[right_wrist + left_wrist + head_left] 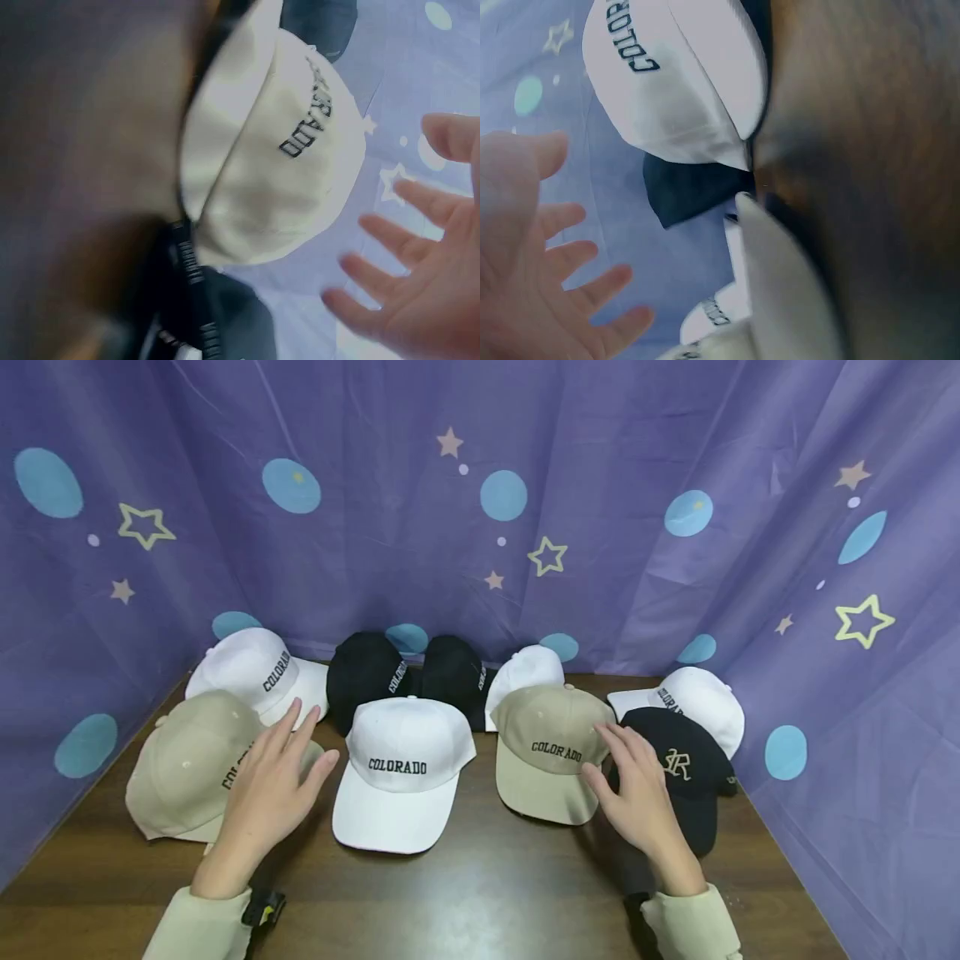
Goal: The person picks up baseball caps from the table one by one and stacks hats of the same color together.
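My left hand (272, 785) hovers with spread fingers in front of a beige cap (198, 756) at the left, whose lettering it partly covers. Beside it, near the middle, a white cap (408, 743) marked COLORADO faces me with its brim (393, 814) down on the table. The right hand (637, 781), fingers apart and holding nothing, overlaps the edge of a second beige COLORADO cap (551, 727) in the head view. Behind that hand lies a black cap (682, 768) with a stitched monogram. In the right wrist view the beige cap (292, 157) stands apart from the fingers (382, 236).
Along the back are a white cap (240, 668), two black caps (367, 672) and another white cap (528, 668). One more white cap (708, 702) sits at the right. A purple curtain (600, 435) rises behind the brown table (450, 910).
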A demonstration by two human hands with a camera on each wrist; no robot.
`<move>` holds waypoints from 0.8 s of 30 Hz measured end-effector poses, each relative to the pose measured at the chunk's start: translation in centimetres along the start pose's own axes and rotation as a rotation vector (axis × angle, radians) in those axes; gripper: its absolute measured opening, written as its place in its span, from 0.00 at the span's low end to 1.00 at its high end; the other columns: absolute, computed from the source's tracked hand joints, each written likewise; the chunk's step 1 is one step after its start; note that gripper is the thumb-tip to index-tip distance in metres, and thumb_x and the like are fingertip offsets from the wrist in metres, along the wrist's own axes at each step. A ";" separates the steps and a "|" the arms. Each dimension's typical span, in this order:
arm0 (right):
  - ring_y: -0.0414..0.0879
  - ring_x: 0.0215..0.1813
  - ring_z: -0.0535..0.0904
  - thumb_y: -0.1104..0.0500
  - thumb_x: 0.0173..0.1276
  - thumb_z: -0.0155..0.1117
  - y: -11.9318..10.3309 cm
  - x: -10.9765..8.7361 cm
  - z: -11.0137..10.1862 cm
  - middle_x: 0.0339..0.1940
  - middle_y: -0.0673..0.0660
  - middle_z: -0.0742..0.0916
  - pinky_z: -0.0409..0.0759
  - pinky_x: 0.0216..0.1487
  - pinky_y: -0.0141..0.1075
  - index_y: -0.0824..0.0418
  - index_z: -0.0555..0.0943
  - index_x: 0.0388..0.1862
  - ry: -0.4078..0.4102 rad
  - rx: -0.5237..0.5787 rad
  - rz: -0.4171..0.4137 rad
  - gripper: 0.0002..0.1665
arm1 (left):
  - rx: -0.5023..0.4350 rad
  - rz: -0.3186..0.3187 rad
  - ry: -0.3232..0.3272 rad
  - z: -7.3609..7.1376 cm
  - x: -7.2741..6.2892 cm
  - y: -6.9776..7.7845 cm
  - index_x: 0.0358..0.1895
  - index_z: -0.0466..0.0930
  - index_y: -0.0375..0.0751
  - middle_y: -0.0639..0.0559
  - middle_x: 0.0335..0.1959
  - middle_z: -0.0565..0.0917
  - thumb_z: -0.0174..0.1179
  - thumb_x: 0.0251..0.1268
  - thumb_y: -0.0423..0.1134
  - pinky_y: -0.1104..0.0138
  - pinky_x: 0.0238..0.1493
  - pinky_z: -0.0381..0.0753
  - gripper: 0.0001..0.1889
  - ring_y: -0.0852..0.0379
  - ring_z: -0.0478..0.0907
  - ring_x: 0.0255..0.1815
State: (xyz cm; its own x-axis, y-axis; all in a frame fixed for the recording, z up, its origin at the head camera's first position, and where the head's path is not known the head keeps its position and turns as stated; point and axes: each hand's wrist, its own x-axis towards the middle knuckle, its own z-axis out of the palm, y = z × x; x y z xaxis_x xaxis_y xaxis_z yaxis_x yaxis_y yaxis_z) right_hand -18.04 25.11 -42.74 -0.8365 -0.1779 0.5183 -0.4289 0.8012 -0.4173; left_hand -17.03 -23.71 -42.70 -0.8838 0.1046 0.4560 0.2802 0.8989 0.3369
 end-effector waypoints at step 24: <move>0.56 0.69 0.80 0.51 0.83 0.60 -7.9 8.7 9.4 0.73 0.64 0.80 0.87 0.53 0.48 0.62 0.72 0.79 -0.331 0.674 0.268 0.31 | -0.332 -0.050 -0.254 2.8 7.8 0.4 0.75 0.73 0.33 0.29 0.72 0.76 0.46 0.89 0.49 0.35 0.73 0.61 0.27 0.26 0.66 0.74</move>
State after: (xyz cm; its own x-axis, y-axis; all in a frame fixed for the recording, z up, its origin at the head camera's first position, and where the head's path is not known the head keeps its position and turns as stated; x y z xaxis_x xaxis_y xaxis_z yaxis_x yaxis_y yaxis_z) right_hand -25.12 11.84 -41.93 -0.9529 -0.2734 0.1315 -0.2240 0.3415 -0.9128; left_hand -24.87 -21.38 -41.36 -0.9521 0.2031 0.2287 0.3032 0.7239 0.6197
